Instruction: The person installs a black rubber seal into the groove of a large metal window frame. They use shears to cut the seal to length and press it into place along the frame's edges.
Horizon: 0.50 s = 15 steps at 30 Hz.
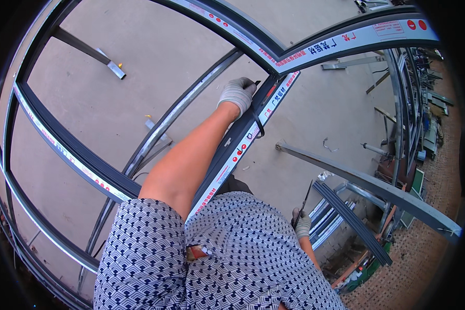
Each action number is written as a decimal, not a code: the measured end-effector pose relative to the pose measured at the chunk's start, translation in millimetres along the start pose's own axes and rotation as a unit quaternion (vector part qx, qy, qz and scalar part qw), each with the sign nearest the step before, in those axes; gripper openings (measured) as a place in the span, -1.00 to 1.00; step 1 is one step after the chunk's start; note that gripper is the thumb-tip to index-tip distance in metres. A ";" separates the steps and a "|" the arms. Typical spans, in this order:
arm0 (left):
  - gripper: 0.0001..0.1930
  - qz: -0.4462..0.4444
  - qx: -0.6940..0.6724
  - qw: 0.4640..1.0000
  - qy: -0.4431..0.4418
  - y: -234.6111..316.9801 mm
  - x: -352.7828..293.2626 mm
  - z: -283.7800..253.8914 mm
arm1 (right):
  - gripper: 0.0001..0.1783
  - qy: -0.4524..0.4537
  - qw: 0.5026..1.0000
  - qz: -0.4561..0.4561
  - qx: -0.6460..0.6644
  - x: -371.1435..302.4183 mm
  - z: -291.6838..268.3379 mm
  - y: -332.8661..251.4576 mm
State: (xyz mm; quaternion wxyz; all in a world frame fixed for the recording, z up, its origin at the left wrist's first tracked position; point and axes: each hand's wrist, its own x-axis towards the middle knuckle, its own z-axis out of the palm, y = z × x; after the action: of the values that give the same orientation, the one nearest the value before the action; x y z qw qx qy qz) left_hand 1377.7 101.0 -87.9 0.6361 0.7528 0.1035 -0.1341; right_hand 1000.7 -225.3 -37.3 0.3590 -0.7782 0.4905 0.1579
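Observation:
My left hand (237,95), in a whitish knit glove, is closed at the inner edge of a dark aluminium window frame (225,139). Its fingers pinch a thin black rubber strip (261,126), whose short end pokes out past the fingertips. Below the hand the strip curls in a loose loop over the frame's white printed film. Low at my right side, my right hand (302,223), gloved too, is wrapped round a long thin dark tool (306,199) that points upward. The tool's exact kind cannot be made out.
The frame lies on metal trestles (181,103) above a grey concrete floor (274,160). To the right are a slanting steel beam (372,183) and a bundle of dark profiles (352,222). Further right, stacked metal pieces (431,129) line a brick pavement (436,206).

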 end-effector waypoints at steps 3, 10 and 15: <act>-0.69 -0.010 0.021 1.000 -0.017 0.3 4.5 6.6 | -0.54 -0.005 1.000 0.010 0.024 9.0 -1.3 -5.9; -0.67 -0.006 0.058 0.998 -0.022 0.4 12.4 6.4 | -0.58 -0.004 1.000 -0.012 0.003 9.4 3.6 -42.1; -0.66 -0.011 0.101 0.995 -0.015 5.1 14.5 7.6 | -0.59 -0.006 1.000 0.014 -0.005 10.9 9.1 -24.1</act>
State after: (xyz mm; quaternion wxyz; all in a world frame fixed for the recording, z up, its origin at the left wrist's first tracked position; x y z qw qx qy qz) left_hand 1392.5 92.4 -89.2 0.5571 0.8096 0.0884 -0.1622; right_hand 1028.0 -219.7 -40.4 0.3563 -0.7719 0.4982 0.1702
